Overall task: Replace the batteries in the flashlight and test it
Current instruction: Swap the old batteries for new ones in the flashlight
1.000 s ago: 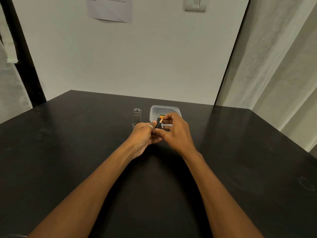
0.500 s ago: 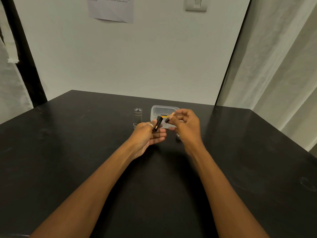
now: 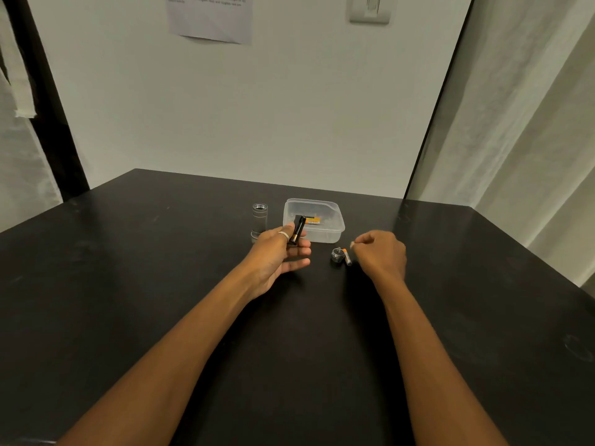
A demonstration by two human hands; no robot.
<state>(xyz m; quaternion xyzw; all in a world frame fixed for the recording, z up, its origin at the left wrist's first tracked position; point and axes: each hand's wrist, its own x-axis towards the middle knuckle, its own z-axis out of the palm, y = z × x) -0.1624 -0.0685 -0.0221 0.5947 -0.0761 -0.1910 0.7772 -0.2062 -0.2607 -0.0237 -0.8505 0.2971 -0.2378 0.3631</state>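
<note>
left hand (image 3: 273,255) grips battery holder (image 3: 297,230), right hand (image 3: 382,254) holds nothing
flashlight body (image 3: 259,219) stands upright on the black table (image 3: 161,284), just left of the left hand. that hand pinches the black battery holder between thumb and curled forefinger, tilted near upright, lower fingers straight. behind it is a clear tub (image 3: 335,228) with an orange battery (image 3: 312,221) inside. tail cap (image 3: 336,255) and a loose battery (image 3: 347,257) lie touching on the table. right hand just beside them, fingers curled in, thumb tip on forefinger.
</note>
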